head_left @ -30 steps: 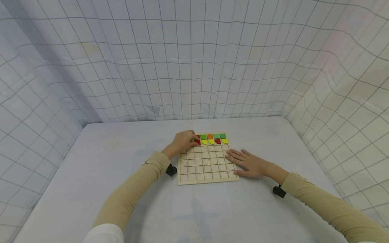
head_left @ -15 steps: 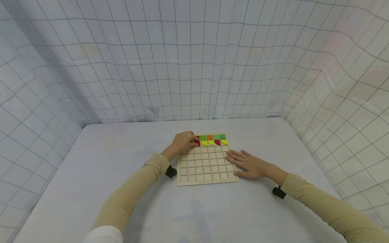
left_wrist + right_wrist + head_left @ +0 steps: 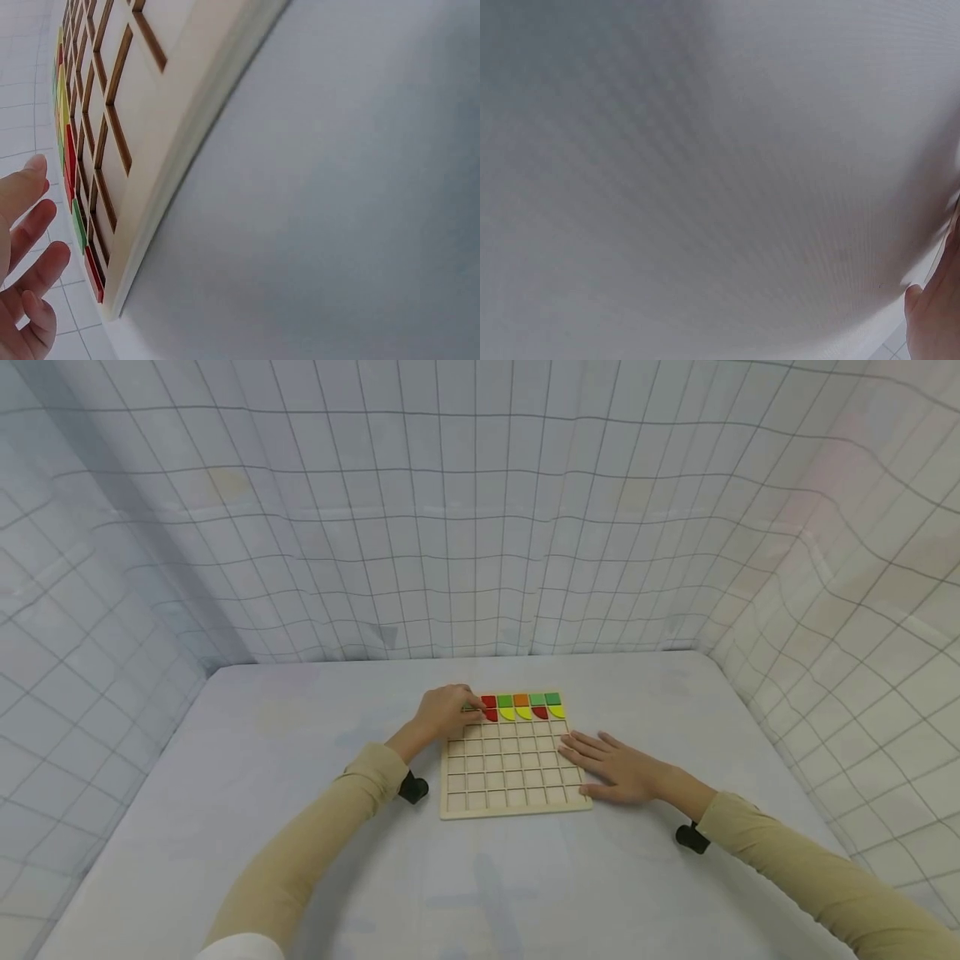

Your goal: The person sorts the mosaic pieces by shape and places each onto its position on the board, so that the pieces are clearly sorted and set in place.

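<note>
A pale wooden grid board (image 3: pixel 517 811) lies on the table, with coloured tiles along its far side. Square tiles, among them an orange tile (image 3: pixel 521 700), fill the far row; in front of it are rounded yellow and red pieces, such as a red quarter-round piece (image 3: pixel 491 715). My left hand (image 3: pixel 444 710) is over the board's far left corner, its fingertips right beside that red piece. Loosely bent, spread fingers show in the left wrist view, near a green tile (image 3: pixel 79 225). My right hand (image 3: pixel 618 768) lies flat, straight fingertips on the board's right edge.
A white cloth-covered table (image 3: pixel 300 727) surrounds the board. Grid-patterned white curtains (image 3: pixel 480 543) rise behind it and at both sides. Black wrist cameras (image 3: pixel 413 787) hang under both wrists. The right wrist view shows mostly tabletop.
My left hand has drawn slightly left, uncovering more of the red pieces at the board's far left. The right hand stays in place on the board's edge.
</note>
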The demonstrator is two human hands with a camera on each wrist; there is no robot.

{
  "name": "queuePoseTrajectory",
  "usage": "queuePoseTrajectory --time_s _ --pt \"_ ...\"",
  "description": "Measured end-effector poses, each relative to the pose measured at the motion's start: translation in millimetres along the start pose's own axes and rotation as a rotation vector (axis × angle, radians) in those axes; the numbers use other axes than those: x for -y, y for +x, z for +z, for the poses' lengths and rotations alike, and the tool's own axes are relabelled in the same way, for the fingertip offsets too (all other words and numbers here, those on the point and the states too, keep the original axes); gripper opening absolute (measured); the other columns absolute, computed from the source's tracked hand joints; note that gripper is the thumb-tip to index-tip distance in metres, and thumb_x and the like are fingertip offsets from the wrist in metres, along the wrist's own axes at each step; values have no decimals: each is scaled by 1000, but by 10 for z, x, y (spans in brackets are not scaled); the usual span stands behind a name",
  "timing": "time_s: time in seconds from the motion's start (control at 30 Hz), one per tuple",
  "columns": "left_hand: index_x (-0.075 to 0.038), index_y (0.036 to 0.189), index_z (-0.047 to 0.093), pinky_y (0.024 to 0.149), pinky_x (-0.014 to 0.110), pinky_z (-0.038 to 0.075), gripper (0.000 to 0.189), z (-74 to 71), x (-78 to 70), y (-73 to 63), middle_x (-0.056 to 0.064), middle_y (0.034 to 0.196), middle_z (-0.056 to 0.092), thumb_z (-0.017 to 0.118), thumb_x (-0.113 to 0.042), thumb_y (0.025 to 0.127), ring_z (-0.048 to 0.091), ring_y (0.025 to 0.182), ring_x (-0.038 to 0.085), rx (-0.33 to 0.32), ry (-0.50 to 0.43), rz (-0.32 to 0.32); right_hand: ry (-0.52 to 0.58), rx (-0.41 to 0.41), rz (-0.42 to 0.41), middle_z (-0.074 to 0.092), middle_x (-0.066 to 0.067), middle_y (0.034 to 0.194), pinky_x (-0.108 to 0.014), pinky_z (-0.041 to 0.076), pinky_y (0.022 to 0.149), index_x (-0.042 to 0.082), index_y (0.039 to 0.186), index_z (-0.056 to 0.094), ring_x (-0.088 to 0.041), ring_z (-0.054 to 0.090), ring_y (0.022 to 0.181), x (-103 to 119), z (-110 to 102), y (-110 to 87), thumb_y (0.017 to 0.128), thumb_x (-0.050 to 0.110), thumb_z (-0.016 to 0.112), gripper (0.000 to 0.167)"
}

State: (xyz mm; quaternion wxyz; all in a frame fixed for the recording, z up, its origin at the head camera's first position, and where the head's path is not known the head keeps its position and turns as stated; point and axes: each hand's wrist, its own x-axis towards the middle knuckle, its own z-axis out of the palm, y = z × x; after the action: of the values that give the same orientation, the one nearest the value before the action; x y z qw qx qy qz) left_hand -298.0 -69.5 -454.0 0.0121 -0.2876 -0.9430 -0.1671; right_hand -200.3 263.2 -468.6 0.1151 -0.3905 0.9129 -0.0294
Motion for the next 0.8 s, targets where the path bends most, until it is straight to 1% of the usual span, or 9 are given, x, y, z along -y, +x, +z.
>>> queuePoseTrajectory --time_s 0.2,0.3,0.43,0.6,0.8 --pt "-21 105 76 65 31 51 22 -53 80 -124 -1 99 70 68 -33 89 64 82 16 -41 25 -31 16 -5 -4 9 -6 163 -60 12 116 15 155 13 -29 8 150 -7 10 13 100 50 39 70" --pt "-19 102 77 59 28 49 22 -88 129 -201 1 96 71 69 -33 88 63 76 15 -58 7 -40 9 -7 1 9 -5 163 -60 13 116 16 156 13 -29 9 150 -21 28 15 100 51 38 71" --pt "-18 101 77 52 23 44 22 -132 208 -319 1 93 70 69 -34 87 59 67 12 -77 -14 -46 -3 -11 8 9 -5 163 -60 13 115 17 156 13 -28 9 150 -40 67 20 99 54 36 71" --pt "-17 100 77 51 22 43 22 -216 290 -457 -1 91 70 72 -32 86 58 66 11 -122 -14 -36 9 -26 7 11 -5 163 -61 14 115 17 156 14 -29 10 150 -50 85 17 99 53 38 72" --pt "-18 102 77 51 22 42 23 -307 364 -618 -3 91 71 72 -33 85 57 66 10 -131 9 -56 8 -12 16 10 -5 163 -60 13 116 17 156 13 -29 10 150 -26 59 16 99 52 39 71"
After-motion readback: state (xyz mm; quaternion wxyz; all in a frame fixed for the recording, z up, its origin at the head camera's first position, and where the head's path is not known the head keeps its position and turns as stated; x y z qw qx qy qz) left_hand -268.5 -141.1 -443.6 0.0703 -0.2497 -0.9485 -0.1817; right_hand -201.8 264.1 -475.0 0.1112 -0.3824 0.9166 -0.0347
